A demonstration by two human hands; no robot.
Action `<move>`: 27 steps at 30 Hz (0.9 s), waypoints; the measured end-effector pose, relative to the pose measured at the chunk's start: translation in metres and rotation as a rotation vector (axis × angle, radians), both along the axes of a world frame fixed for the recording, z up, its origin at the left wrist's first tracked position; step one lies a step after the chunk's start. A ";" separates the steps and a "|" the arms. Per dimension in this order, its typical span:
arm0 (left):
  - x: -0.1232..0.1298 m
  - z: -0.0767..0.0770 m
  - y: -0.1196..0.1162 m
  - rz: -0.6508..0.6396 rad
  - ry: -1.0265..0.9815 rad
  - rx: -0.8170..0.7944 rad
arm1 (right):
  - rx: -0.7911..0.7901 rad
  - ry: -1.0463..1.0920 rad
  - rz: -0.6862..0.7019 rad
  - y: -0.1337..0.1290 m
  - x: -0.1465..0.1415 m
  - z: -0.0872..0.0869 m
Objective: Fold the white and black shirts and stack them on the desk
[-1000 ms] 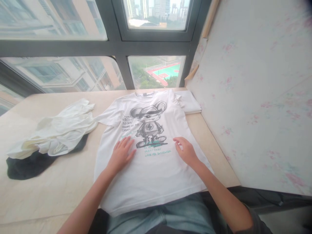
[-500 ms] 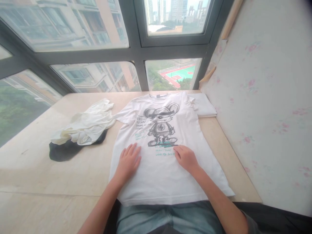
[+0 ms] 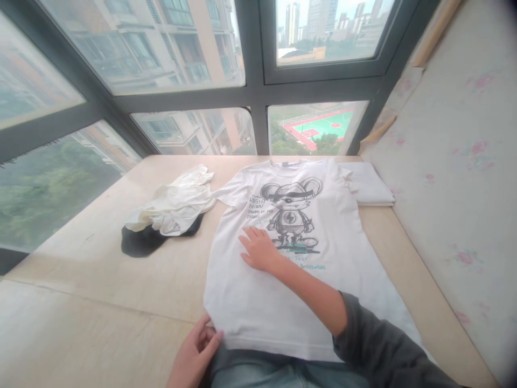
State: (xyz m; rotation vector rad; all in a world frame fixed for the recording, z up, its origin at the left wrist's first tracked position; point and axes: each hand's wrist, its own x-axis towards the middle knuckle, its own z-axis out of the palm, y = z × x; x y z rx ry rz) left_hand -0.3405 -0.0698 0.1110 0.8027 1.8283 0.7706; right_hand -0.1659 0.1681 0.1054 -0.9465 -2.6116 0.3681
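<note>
A white T-shirt (image 3: pixel 242 291) lies flat and face up, with its neck away from the person. A big-eared cartoon animal (image 3: pixel 290 213) is printed on its front, with words beside and below it. The right grip (image 3: pixel 260 250) is on the front of the shirt, beside the animal's legs. It is let go, palm down, with the fingers spread out, so the shirt is under it. The left grip (image 3: pixel 197 347) is at the shirt's bottom left corner. Its thumb and fingers are bent around the edge, but I cannot tell if they pinch the cloth. The shirt goes up and away from that grip.

Left of the shirt is a crumpled white cloth (image 3: pixel 173 202), on top of a black cloth (image 3: pixel 143 241). Some folded white cloth (image 3: pixel 377 186) is by the shirt's right sleeve. Under the shirt is a pale, wood-colored tabletop (image 3: pixel 109 293), with a thin line across it to the shirt's left. Past the shirt's neck are windows with dark gray frames (image 3: pixel 254 54). Through them I see tall buildings (image 3: pixel 194 40), trees and a green and red court (image 3: pixel 323 129). Right of the shirt is a pale wall (image 3: pixel 456 215) with pink flowers.
</note>
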 end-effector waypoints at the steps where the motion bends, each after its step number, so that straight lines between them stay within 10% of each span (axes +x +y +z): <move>1: 0.006 0.003 0.002 -0.044 -0.043 -0.016 | 0.002 0.003 0.016 0.003 -0.012 -0.001; 10: -0.026 0.054 0.051 -0.512 -0.100 -0.040 | 0.000 0.026 0.054 0.011 -0.031 -0.024; 17: -0.073 0.036 0.273 -0.277 0.916 0.240 | -0.016 0.066 0.058 0.010 -0.030 -0.027; 22: -0.086 0.029 0.421 -0.351 1.069 0.194 | -0.036 0.104 0.053 0.011 -0.029 -0.026; 27: -0.114 0.035 0.491 -0.588 0.971 0.004 | -0.062 0.107 0.056 0.012 -0.028 -0.023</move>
